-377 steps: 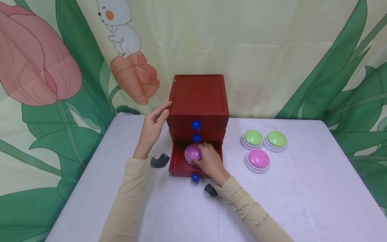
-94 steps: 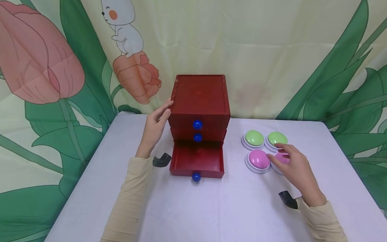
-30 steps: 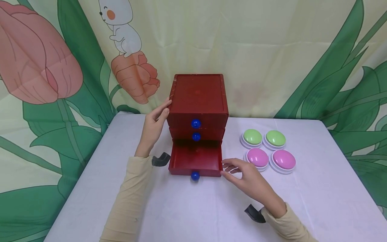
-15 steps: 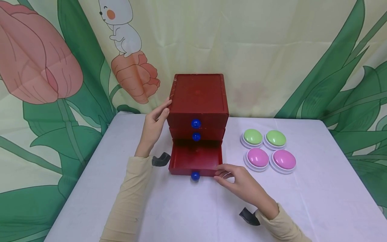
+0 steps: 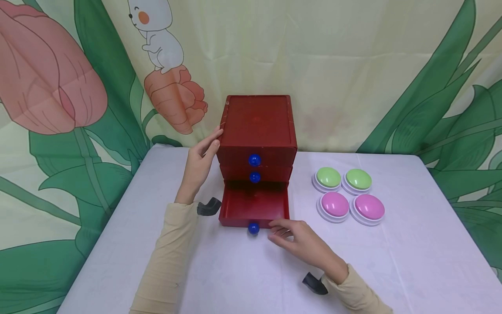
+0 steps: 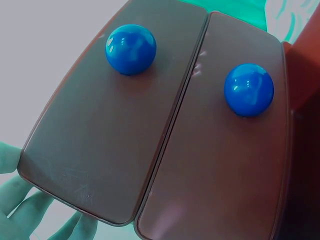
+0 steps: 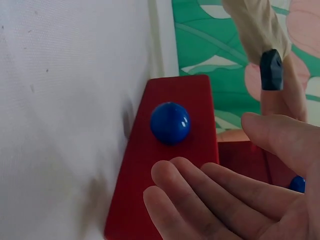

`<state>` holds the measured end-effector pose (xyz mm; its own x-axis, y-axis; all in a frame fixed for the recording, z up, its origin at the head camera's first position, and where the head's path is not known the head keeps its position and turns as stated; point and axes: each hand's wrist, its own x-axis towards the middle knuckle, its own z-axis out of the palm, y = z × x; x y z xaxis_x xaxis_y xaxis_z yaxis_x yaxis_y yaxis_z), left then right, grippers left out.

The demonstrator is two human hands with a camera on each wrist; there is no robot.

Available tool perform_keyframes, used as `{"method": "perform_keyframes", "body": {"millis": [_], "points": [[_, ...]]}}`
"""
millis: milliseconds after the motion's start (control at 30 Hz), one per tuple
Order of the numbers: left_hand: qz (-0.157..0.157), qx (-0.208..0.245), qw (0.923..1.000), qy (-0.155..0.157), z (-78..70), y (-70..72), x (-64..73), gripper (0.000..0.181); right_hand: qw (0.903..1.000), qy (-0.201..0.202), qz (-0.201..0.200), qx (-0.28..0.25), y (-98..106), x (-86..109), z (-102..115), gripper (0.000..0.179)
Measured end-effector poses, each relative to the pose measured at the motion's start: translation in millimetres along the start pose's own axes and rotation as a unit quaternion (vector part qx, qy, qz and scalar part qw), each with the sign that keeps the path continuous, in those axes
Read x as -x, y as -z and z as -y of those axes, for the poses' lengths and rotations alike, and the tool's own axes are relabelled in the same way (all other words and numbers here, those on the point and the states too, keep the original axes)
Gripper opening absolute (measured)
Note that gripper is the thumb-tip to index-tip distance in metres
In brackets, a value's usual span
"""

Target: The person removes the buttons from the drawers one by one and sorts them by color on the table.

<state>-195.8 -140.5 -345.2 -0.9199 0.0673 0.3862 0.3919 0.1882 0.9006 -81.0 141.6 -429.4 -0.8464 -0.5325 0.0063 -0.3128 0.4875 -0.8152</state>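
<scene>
A dark red drawer cabinet stands at the table's back, its bottom drawer pulled out with nothing inside. Blue ball knobs sit on each drawer front. My left hand rests its fingers against the cabinet's left side; in the left wrist view the fingers lie along the edge of the upper drawer fronts. Just right of the bottom drawer's blue knob, my right hand hovers by the drawer front, holding nothing. In the right wrist view its fingers are loosely bent, apart from the knob.
Two green dome buttons with white bases stand on the white table to the right of the cabinet. Two pink dome buttons sit in front of them. A printed curtain hangs behind the table.
Earlier my right hand took a pink button from the bottom drawer and set it beside the other one. Since then it has moved left along the drawer front. My left hand stays put.
</scene>
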Motion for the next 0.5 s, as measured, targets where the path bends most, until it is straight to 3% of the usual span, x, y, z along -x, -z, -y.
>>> {"method": "perform_keyframes", "body": {"millis": [200, 300, 500], "points": [[0.003, 0.005, 0.9999, 0.011, -7.5, -0.4, 0.9, 0.041, 0.9997, -0.013, 0.016, -0.012, -7.9, -5.0, -3.3, 0.041], [0.001, 0.008, 0.9999, 0.006, 2.9, 0.5, -1.3, 0.04, 0.9996, -0.016, 0.018, -0.012, -11.0, -7.0, -4.3, 0.041], [-0.001, 0.004, 1.0, -0.001, 3.7, 0.3, -1.1, 0.04, 0.9993, -0.012, 0.014, -0.033, -17.5, -11.6, -7.4, 0.035]]}}
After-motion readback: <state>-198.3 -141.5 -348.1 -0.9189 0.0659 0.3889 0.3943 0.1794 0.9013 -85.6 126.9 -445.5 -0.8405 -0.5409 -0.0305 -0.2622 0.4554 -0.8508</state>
